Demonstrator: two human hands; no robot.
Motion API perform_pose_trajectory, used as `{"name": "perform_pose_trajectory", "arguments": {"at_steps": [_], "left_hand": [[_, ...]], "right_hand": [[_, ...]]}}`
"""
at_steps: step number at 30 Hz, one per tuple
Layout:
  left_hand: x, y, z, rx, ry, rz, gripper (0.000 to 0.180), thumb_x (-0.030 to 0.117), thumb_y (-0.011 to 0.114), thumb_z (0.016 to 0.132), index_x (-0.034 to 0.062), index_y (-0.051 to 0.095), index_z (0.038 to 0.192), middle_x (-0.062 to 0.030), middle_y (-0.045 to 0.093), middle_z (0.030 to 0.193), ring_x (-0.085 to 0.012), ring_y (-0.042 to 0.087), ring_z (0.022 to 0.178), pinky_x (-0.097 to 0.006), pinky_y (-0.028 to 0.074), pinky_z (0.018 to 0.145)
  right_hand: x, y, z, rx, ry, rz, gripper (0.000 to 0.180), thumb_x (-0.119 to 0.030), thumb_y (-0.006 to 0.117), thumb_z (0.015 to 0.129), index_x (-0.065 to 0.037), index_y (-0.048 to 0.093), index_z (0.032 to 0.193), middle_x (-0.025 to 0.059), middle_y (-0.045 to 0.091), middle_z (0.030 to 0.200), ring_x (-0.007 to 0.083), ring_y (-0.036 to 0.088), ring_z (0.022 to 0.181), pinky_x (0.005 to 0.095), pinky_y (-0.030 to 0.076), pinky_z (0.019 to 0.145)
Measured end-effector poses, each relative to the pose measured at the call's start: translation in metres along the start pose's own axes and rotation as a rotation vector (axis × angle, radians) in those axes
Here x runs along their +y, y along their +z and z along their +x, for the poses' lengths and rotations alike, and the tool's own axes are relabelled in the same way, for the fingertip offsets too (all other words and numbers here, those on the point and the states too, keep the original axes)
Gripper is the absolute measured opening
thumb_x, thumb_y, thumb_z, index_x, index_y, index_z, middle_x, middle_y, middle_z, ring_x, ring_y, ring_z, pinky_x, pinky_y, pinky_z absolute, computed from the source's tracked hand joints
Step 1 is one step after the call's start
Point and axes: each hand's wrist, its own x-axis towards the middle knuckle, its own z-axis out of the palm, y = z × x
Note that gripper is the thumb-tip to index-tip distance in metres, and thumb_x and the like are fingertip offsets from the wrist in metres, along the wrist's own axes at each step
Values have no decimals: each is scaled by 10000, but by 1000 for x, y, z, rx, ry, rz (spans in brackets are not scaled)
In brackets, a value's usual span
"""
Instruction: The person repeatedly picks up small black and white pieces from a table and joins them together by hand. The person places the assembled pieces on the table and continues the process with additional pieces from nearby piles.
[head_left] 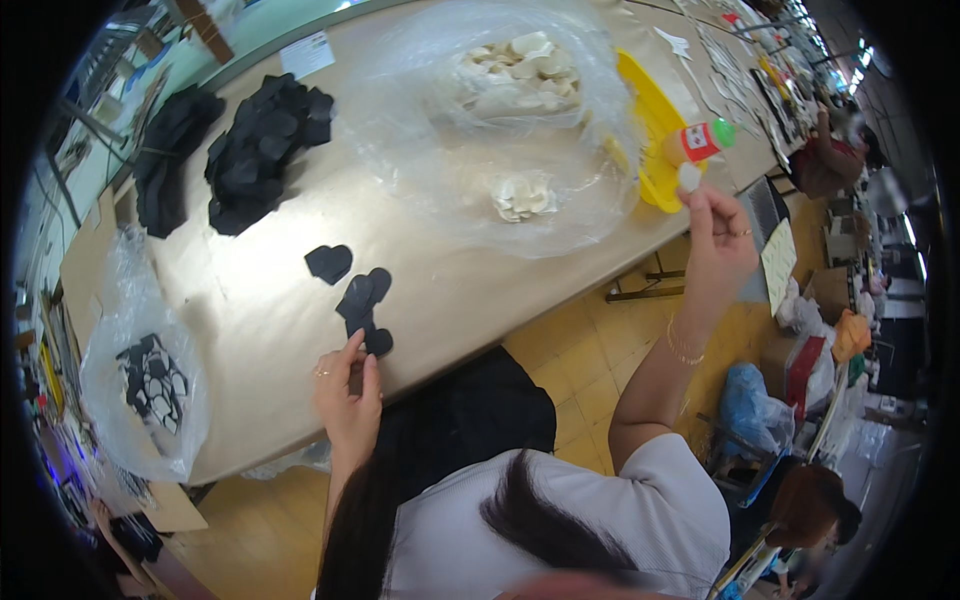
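Note:
My right hand (718, 225) is raised beyond the table's right edge and pinches a small white rounded piece (689, 177) between thumb and fingertips. Near the table's front edge, my left hand (347, 385) has its thumb and forefinger apart, the forefinger's tip at a few overlapping black rounded pieces (378, 342). Slightly farther off lies another small group of black pieces (329, 263). A clear plastic bag (400, 190) is spread over the table, with a large heap of cream-white pieces (520, 75) and a smaller white cluster (523, 195) on it.
Two black heaps (265, 150) (172, 155) lie at the back left. A plastic bag of black-and-white pieces (155, 385) sits at the left edge. Behind my right hand are a yellow tray (655, 130) and a green-capped bottle (700, 141). Other people are at the far right.

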Motion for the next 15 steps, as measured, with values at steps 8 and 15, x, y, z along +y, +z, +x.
{"name": "perform_pose_trajectory", "arguments": {"at_steps": [8, 15], "left_hand": [[2, 4, 2, 30, 29, 35, 326, -20, 678, 887, 39, 693, 1207, -90, 653, 890, -231, 607, 855, -362, 460, 825], [-1, 9, -1, 83, 86, 56, 308, -15, 656, 914, 33, 681, 1218, -94, 592, 870, -236, 572, 824, -361, 473, 780]], "right_hand": [[-15, 105, -12, -557, -218, -83, 267, -39, 676, 913, -7, 679, 1178, 160, 700, 1104, 279, 693, 942, 350, 546, 818], [23, 82, 6, -696, -332, -418, 233, 10, 621, 886, -20, 698, 1104, 149, 690, 1102, 346, 667, 967, 402, 536, 821]]}}
